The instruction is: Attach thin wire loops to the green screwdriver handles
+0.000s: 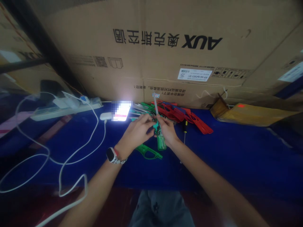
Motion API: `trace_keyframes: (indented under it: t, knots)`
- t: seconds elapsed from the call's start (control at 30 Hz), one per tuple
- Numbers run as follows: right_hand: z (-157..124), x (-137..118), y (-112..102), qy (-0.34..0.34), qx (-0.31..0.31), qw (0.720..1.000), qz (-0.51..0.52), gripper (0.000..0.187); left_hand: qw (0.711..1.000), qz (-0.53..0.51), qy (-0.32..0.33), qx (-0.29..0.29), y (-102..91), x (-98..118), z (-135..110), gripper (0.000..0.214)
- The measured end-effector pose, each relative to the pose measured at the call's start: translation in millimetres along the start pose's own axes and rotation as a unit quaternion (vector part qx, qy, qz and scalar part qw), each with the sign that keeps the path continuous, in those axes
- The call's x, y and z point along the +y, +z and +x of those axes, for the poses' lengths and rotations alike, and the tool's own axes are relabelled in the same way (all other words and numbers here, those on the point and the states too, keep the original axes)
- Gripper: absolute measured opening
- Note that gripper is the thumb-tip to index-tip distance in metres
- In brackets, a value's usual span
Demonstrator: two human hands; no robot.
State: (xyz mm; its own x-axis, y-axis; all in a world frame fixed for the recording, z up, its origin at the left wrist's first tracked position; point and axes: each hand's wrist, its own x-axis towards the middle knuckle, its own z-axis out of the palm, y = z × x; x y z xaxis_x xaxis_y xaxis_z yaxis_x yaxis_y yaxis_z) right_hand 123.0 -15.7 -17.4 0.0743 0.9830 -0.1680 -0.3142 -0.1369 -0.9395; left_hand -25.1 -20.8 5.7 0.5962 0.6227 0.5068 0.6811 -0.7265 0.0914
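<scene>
Near the middle of the table, my right hand (167, 130) is closed around a green stick lighter (162, 142) whose long metal tube points up and away. The lighter's casing is open and shows thin wires and small parts inside. From the left, my left hand (140, 130) pinches at a teal piece on its upper body; the fingertips partly hide it. A loose green casing half (149, 152) with a trigger-shaped opening lies just below my left hand. Behind both hands, red lighter casings (174, 113) are piled with green ones and metal tubes.
A yellow-and-black screwdriver (186, 126) lies right of my hands. To the left are a glowing phone (123, 111), a white power strip (66, 108) and looping white cables (60, 176). A large cardboard box (146, 63) stands behind the blue table (232, 154). A yellow packet (251, 115) lies at right.
</scene>
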Motion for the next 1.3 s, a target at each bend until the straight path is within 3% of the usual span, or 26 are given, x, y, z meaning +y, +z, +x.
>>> trace_keyframes:
  t: [0.3, 0.57, 0.9, 1.3]
  knots:
    - [1.5, 3.5, 0.6, -0.009, 0.009, 1.0, -0.009, 0.044, 0.998, 0.06, -0.012, -0.022, -1.3, 9.2, 5.1, 0.013]
    - [3.1, 5.3, 0.7, -0.032, 0.001, 0.999, 0.008, 0.044, 0.992, 0.107, 0.028, -0.06, -8.8, 14.3, 13.6, 0.005]
    - [1.7, 2.0, 0.6, 0.006, 0.009, 1.0, 0.005, 0.051, 0.999, -0.007, 0.013, -0.031, 2.8, -0.9, 6.3, 0.013]
    - [5.1, 5.4, -0.2, -0.073, 0.013, 0.997, 0.012, 0.038, 0.997, -0.077, -0.007, 0.003, 4.0, 2.4, -2.5, 0.019]
